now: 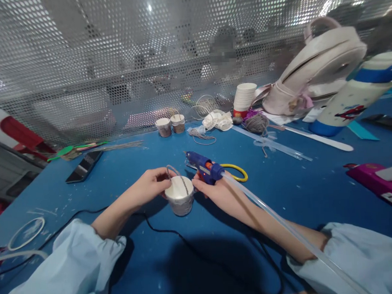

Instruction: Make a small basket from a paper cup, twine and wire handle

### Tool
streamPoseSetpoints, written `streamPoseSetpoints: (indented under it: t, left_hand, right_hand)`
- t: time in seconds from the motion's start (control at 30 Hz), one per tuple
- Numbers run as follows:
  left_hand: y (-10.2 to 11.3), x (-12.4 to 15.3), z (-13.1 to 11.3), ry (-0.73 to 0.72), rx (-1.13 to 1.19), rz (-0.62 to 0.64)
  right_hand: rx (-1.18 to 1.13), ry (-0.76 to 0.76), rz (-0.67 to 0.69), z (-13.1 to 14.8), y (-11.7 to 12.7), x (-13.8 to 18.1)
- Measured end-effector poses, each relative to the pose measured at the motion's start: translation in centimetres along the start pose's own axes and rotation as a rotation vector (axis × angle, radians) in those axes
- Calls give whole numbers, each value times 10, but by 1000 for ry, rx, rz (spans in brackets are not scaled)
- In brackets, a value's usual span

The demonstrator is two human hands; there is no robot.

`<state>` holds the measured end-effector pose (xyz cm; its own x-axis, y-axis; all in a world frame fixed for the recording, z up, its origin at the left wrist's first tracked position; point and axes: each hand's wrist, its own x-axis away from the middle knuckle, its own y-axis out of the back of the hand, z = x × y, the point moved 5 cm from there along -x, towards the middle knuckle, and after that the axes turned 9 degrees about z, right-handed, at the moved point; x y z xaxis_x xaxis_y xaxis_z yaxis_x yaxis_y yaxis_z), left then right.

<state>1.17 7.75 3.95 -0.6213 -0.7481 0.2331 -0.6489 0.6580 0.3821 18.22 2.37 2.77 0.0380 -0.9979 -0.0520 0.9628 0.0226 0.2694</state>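
My left hand (152,183) grips a small white paper cup (180,199) wrapped in grey twine, with a twine loop arching over its mouth like a handle. My right hand (214,193) is closed around a blue glue gun (204,167). Its nozzle points left, just above and behind the cup. A long clear glue stick (284,223) runs out of the gun's back over my right forearm. The gun's black cord (174,234) trails across the blue table (302,190) toward me.
A black phone (84,166) lies at the left. At the back stand two wrapped cups (170,125), a stack of paper cups (244,98), twine bundles (256,123) and a white bag (316,68). A yellow ring (239,173) lies behind the gun. A magenta box (379,183) sits right.
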Motion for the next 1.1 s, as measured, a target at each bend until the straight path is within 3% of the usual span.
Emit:
streamPoseSetpoints:
  t: [0.43,0.63,0.7,0.8,0.93,1.1]
  left_hand:
    - [-17,15,5,-14,205,-181]
    - [-34,23,14,-17,235,57]
    - [-39,23,15,-32,158,77]
    - [-43,21,18,-78,31,-24]
    - [-47,21,22,-156,3,-197]
    - [-40,29,28,-117,-113,-414]
  right_hand:
    - [88,-80,24,7,14,0]
    - [71,-76,-6,-1,15,-5]
    - [100,-63,-13,-1,16,-6]
    - [144,-41,-2,0,20,-6]
    - [-2,-48,30,-5,25,-6]
    - [-59,-35,47,-9,32,-6]
